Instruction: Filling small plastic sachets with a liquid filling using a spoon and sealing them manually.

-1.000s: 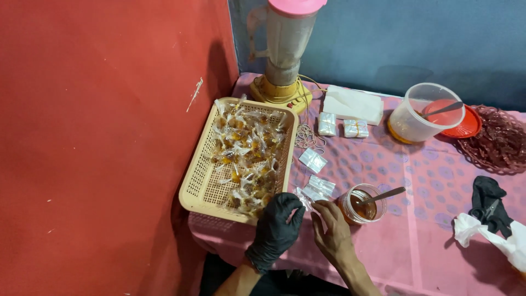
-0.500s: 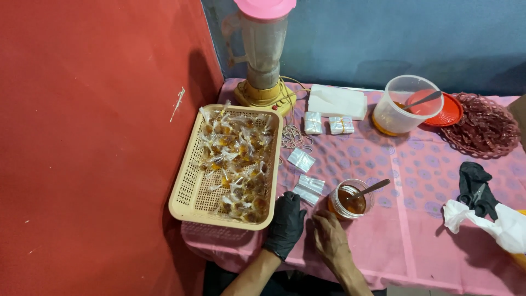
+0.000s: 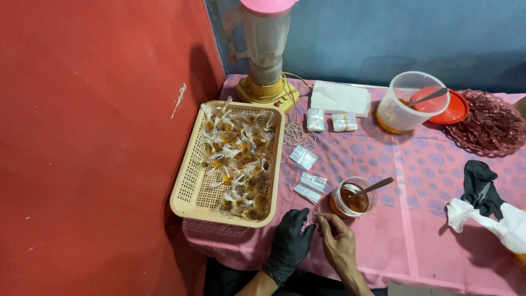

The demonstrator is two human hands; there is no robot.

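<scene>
Both my hands have drawn back toward me from the loose packets and met at the near edge of the pink tablecloth (image 3: 427, 219), fingertips together over something small and clear that I cannot make out well. Ahead of my hands to the left sits the tan basket (image 3: 189, 189), its far and right side heaped with tied sachets (image 3: 238, 159) of amber filling; beyond it stands the blender (image 3: 267, 52) against the wall. Far off to the right are the clear tub (image 3: 408, 109) with its spoon, the red lid (image 3: 452, 112) and the dark woven tray (image 3: 493, 129); nearer on that side lie the black glove and scissors (image 3: 479, 189) and a crumpled white bag (image 3: 493, 222). Just ahead of my right hand (image 3: 339, 246) is the open jar (image 3: 353, 198) of amber paste with a spoon standing in it. Just ahead of my gloved left hand (image 3: 290, 241) lie the empty plastic packets (image 3: 309, 187), with rubber bands (image 3: 297, 134) further on. The left hand is curled, thumb and fingers pinched; the right is likewise nearly closed at the fingertips, apparently on the same thin bit of plastic, though I cannot tell for sure. I judge this to be the opening of a fresh sachet; filling it would call for the right hand to let go and reach for the jar's spoon.
</scene>
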